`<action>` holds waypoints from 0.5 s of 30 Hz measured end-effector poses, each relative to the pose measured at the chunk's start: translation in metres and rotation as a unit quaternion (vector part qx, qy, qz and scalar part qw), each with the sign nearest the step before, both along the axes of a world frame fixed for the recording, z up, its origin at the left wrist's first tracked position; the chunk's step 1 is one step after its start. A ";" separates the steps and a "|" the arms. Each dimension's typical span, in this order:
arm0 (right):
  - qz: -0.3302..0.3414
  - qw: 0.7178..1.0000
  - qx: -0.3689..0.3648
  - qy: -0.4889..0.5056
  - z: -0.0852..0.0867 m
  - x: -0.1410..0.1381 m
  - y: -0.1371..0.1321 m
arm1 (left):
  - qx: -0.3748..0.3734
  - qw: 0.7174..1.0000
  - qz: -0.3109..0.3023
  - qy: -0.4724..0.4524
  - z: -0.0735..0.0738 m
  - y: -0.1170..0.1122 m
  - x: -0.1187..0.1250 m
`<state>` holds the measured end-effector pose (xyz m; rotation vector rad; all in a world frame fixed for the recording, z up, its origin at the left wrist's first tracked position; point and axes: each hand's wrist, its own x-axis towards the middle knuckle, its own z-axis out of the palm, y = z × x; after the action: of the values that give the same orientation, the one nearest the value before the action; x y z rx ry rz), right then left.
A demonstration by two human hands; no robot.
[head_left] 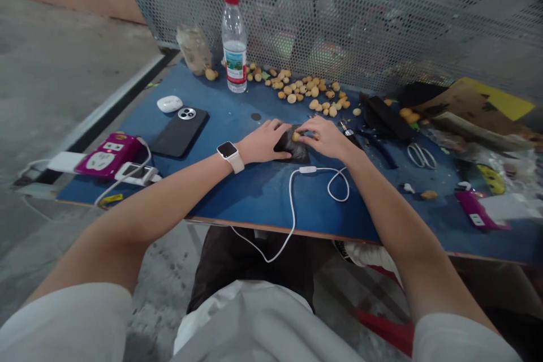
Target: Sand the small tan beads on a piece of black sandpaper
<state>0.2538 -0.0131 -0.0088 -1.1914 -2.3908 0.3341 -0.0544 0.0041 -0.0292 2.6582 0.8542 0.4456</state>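
**Left hand:** we lay our left hand (265, 141) flat and open on the left part of the black pad (294, 150), fingers close together, with a white smartwatch (229, 155) on the wrist.

**Right hand:** our right hand (322, 136) sits on the pad's far right corner, fingers curled narrow around a small tan nut (296, 136); the fingertips seem to pinch it, though they partly hide it.

**The nut:** it sits just above the pad's middle, between our two hands.

**Near edge:** toward us from the pad, a wide band of blue tabletop (254, 198) runs to the table's front edge. A white cable (292, 203) with a small inline switch loops across it and drops over that edge.

**Left of the pad:** a black phone (180, 131) lies just beyond our left wrist, with a white earbud case (169, 103) behind it. Farther out, a magenta power strip (108, 155) sits near the table's left edge.

**Beyond the pad:** a scattered heap of tan nuts (305, 90) and a water bottle (234, 39) with a red cap stand near the far edge, against a perforated metal screen (339, 11).

**Right of the pad:** room is tight; dark-handled pliers (377, 147) lie close to our right hand, with loop-shaped metal scissors (422, 155) beyond them.
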 end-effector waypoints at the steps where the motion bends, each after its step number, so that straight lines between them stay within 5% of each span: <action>1: -0.003 1.000 0.001 -0.001 -0.001 0.000 0.001 | 0.000 1.000 0.000 0.001 0.000 0.000 0.000; 15: -0.006 1.000 -0.006 0.012 -0.004 0.000 0.001 | 0.000 1.000 -0.001 -0.005 -0.004 0.003 -0.001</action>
<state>0.2535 -0.0120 -0.0129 -1.1998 -2.3624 0.3570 -0.0553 0.0070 -0.0328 2.6552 0.8477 0.4576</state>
